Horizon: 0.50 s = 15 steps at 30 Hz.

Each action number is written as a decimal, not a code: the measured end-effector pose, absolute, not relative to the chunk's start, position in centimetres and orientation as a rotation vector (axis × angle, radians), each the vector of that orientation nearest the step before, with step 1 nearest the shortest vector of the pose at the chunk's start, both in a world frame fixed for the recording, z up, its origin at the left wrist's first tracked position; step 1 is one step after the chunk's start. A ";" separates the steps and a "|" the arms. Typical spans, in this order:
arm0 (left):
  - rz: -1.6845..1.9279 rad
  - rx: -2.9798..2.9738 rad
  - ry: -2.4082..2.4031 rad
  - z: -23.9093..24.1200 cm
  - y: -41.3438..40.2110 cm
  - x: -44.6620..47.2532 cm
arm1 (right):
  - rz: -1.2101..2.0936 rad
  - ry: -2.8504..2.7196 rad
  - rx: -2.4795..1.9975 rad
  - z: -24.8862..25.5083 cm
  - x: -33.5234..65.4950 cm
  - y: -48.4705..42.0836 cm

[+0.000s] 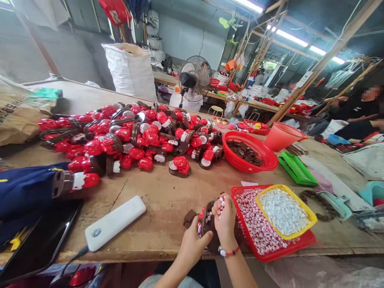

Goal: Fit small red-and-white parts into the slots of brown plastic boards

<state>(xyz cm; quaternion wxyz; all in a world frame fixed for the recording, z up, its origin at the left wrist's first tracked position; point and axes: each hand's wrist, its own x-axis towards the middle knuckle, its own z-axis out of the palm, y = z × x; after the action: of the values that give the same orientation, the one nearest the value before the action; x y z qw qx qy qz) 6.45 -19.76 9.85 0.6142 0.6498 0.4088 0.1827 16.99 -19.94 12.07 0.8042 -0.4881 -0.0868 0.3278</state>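
My left hand (192,243) is wrapped round a brown and red plastic toy part (207,228) at the table's front edge. My right hand (227,224) is closed on several small red-and-white pieces, which show between its fingers just above the toy part's brown side. Some similar pieces show in that part, under the fingers. Dark brown flat pieces (190,218) lie on the table beside my left hand. Close on the right, a red tray (240,192) is full of small red-and-white pieces. A yellow tray (313,219) of small white packets rests on it.
A heap of red and brown toy parts (150,136) spreads over the back left. Behind the trays stands a red basket (252,170) of brown pieces, with a green tray (297,169) nearby. A white power bank (115,223) and a tablet (39,236) lie left. Another person sits far right.
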 end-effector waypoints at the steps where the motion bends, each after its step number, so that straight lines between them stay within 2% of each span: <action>1: 0.430 1.467 0.944 9.6 -19.8 6.5 | 0.714 -0.172 -1.032 12.2 17.1 -19.9; 15: 0.655 1.031 0.723 7.5 -21.9 6.7 | 0.550 -0.181 -1.001 14.0 17.7 -22.6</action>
<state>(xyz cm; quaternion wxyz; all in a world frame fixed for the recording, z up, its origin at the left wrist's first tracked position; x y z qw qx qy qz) 6.72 -21.94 7.48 0.7586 0.4734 0.3317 0.3006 17.69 -22.59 13.98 0.8374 -0.4733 -0.0857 0.2597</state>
